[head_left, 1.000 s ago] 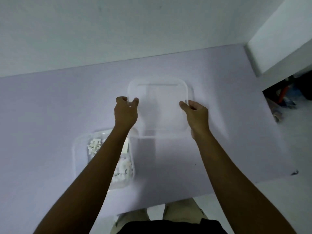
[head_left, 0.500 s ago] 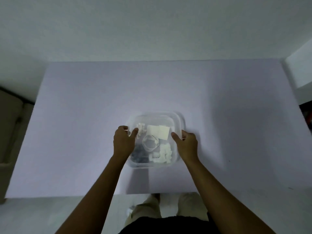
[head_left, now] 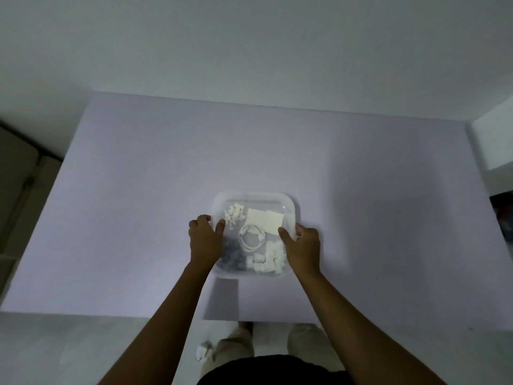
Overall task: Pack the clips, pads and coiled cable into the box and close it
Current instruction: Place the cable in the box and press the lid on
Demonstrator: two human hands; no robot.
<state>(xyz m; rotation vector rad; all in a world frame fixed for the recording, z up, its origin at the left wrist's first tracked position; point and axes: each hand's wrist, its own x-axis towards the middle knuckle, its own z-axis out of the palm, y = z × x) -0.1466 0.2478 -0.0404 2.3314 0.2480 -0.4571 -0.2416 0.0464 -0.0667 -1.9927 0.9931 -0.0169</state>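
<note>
A clear square plastic box (head_left: 255,196) sits on the lavender table, with its clear lid (head_left: 291,207) lying on top. Through the lid I see a white coiled cable (head_left: 251,237), white pads (head_left: 265,222), small white clips (head_left: 234,213) at the back left, more white clips (head_left: 268,261) at the front right and dark clips (head_left: 231,255) at the front left. My left hand (head_left: 205,240) grips the lid's left edge. My right hand (head_left: 302,245) grips the lid's right edge, thumb on top.
The lavender table (head_left: 138,218) reaches a white wall at the back. Its front edge runs just below the box. A white ledge (head_left: 494,143) stands at the right. My legs and the grey floor (head_left: 69,351) show below the table.
Both hands carried the lid from the table's middle over the filled box and lowered it on top. The camera view also swung, so the box now lies centred.
</note>
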